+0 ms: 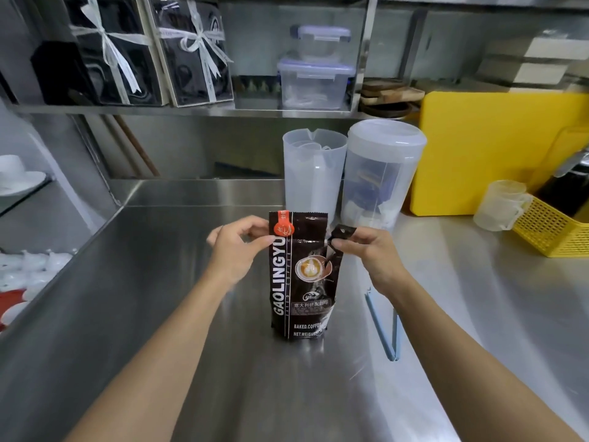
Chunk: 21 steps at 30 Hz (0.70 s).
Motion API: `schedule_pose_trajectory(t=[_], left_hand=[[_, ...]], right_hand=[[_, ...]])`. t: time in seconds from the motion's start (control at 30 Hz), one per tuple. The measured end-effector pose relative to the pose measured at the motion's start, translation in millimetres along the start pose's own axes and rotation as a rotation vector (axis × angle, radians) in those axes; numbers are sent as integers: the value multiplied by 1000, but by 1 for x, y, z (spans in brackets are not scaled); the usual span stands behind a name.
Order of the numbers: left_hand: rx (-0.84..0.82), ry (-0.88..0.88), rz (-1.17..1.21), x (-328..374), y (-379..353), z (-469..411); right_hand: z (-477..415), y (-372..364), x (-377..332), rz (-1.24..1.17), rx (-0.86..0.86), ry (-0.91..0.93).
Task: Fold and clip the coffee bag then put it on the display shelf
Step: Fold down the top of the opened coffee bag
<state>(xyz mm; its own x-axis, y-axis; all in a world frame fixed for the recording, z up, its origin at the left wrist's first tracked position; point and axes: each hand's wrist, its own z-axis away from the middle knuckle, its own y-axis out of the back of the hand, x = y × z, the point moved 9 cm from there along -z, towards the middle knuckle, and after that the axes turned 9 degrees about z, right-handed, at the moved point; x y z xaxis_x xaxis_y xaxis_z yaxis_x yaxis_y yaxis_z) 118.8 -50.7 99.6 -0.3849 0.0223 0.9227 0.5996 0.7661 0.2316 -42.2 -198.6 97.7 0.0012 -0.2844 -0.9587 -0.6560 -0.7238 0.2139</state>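
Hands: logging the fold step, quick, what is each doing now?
Left hand: pinching the dark brown coffee bag at its upper left edge.
Right hand: pinching its folded upper right corner.

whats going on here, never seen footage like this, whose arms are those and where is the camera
There is no machine here. The one picture comes from a camera worn on a person's head, looking down at their own bare arms. The left hand and right hand pinch the top corners of a dark coffee bag standing upright on a steel counter. The right corner is bent over. A blue bag clip lies on the counter under the right forearm, not yet used. Behind stand two clear plastic jugs.
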Motion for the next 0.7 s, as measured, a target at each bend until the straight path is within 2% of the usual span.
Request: schedule_pose_trajectory(t=[0.17, 0.27, 0.4, 0.5, 0.7], left_hand=[[-14, 21, 209, 0, -3, 9], [-24, 33, 223, 1, -4, 13], [-40, 6, 33, 4, -3, 16], [-84, -13, -24, 17, -9, 22], [-40, -49, -240, 27, -12, 28]], right_hand=[[4, 3, -3, -86, 10, 37], [6, 2, 0, -71, 5, 52], [13, 0, -3, 0, -49, 94], [17, 1, -8, 69, -80, 100], [25, 1, -14, 108, 5, 84]])
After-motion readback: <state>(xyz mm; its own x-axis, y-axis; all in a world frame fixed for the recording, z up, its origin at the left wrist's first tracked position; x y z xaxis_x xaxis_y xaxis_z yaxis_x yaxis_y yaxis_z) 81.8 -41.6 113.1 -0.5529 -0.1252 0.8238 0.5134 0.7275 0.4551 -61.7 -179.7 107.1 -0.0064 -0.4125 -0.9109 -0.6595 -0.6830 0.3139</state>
